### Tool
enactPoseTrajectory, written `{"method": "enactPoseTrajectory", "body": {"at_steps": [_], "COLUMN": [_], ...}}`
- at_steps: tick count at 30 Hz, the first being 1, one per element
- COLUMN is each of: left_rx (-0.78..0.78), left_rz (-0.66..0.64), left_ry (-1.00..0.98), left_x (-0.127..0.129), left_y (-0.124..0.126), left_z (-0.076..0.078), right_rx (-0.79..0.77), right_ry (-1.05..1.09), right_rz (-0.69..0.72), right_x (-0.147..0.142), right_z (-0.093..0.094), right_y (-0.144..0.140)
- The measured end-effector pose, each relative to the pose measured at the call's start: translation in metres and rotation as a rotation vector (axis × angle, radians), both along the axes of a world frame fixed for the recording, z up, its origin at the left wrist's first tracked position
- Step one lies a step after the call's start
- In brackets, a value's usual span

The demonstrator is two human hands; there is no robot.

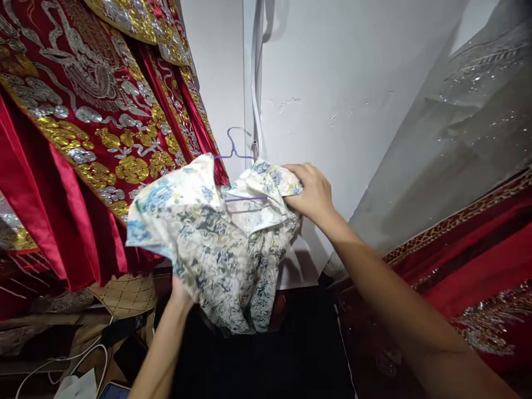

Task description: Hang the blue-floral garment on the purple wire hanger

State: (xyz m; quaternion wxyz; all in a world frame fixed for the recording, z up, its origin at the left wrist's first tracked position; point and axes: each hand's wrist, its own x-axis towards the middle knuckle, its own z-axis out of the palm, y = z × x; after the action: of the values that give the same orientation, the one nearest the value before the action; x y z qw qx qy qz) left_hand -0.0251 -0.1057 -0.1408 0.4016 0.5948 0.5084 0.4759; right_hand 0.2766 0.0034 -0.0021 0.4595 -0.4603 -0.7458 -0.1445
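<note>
Right hand [312, 194] fingers pinch the floral garment [216, 238]; left hand [180, 291] fingers hidden beneath.

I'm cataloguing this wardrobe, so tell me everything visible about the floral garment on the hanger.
The floral garment is cream, thin, crumpled cloth printed with blue and grey-green flowers. It drapes loosely over a purple wire hanger, bunched and hanging down. The right hand grips its upper right edge; the left hand, mostly hidden, holds it from below. Red embroidered robes hang beside it.

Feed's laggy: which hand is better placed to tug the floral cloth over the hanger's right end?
Right hand: it already grips the floral cloth beside the purple hanger. Left hand sits underneath, mostly hidden.
</note>
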Motion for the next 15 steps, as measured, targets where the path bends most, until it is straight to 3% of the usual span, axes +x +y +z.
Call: {"method": "enactPoseTrajectory", "body": {"at_steps": [4,8,10,13,15], "left_rx": [-0.117,-0.209,-0.253,-0.340,-0.352], "left_rz": [0.214,0.254,0.301,0.310,0.284], "left_ry": [-0.373,-0.339,-0.342,-0.408,-0.457], "left_x": [0.019,0.046,0.057,0.067,0.070], "left_y": [-0.028,-0.045,-0.052,-0.061,-0.066], "left_z": [-0.062,-0.092,-0.098,-0.102,-0.104], "right_rx": [0.032,-0.062,-0.081,-0.097,-0.300], "right_ry": [0.052,0.050,0.132,0.549,0.894], "right_rz": [-0.137,-0.153,-0.212,-0.337,-0.241], "right_x": [0.017,0.031,0.039,0.047,0.041], "right_z": [-0.004,-0.034,-0.062,-0.121,-0.165], "right_y": [-0.013,-0.031,-0.041,-0.063,-0.084]}}
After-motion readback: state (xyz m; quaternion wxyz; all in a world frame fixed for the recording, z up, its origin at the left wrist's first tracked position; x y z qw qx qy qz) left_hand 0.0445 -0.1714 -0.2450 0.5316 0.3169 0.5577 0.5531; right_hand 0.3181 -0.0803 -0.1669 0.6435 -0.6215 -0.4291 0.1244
